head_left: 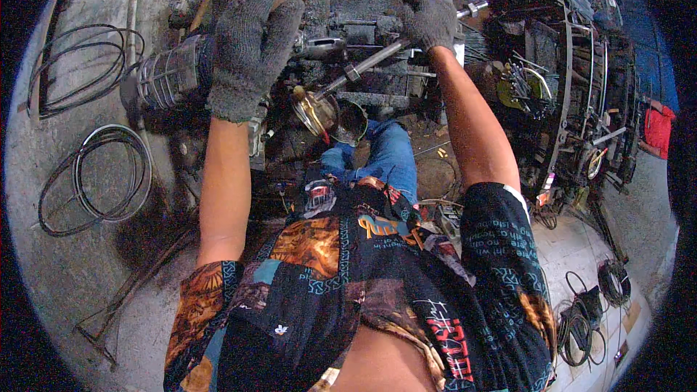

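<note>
Landmark: the grimy dark metal engine block (363,36) at top centre of the head view, sitting low on the stained concrete floor (65,276). The left hand (254,36), in a grey knitted work glove, lies on the upper left part of the block, fingers curled around a rounded brownish metal part there; grip looks wrapped on it, though the glove hides the contact. The right hand (428,22), gloved the same, is on the block's upper right, grip clamped around the far end of a long steel rod-shaped wrench handle (367,64). The handle runs down-left from that hand across the block's front to a shiny round metal cup-shaped piece (327,112) just below the block. Judgement: to turn well, keep the handle square to the fitting, brace the block firmly with the left hand, pull steadily, no jerks, so the tool head does not slip. A ribbed cylindrical metal housing (170,76) juts from the block's left side. Coiled black cable loops (94,174) lie on the floor well left of the block. A cluttered metal rack of tools and parts (573,87) stands to its right. The person's blue-jeaned knee (385,156) sits just below the block, crowding the handle's swing.
</note>
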Motion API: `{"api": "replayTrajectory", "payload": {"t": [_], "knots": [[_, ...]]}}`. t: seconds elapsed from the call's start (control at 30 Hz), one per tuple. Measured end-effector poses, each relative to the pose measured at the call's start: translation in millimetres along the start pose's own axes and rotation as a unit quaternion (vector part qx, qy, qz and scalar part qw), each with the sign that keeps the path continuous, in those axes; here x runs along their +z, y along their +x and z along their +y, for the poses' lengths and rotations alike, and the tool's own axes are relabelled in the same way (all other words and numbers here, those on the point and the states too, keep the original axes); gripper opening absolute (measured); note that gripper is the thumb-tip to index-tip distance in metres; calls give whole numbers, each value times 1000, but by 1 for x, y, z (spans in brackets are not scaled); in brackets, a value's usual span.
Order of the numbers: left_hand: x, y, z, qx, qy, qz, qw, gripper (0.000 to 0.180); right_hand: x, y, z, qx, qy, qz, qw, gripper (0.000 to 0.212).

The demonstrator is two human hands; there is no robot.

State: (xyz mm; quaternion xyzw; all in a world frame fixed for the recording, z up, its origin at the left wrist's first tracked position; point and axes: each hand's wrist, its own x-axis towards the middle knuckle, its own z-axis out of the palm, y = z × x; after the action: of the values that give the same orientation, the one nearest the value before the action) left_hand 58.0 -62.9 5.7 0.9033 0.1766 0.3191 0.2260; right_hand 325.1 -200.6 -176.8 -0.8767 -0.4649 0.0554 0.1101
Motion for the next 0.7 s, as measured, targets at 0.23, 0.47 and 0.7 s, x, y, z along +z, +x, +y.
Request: {"api": "replayTrajectory", "payload": {"t": [0.23, 0.47, 0.7], "knots": [[2, 1, 1, -4, 0, -1, 1000, 27, 5, 0, 5, -34, 11, 48, 998, 30], [1, 2, 1, -8, 13, -1, 1000, 27, 6, 0, 5, -27, -11, 38, 999, 30], [1, 1, 4, -12, 3, 1, 1000, 26, 3, -1, 1, -10, 33, 25, 999, 32]]}}
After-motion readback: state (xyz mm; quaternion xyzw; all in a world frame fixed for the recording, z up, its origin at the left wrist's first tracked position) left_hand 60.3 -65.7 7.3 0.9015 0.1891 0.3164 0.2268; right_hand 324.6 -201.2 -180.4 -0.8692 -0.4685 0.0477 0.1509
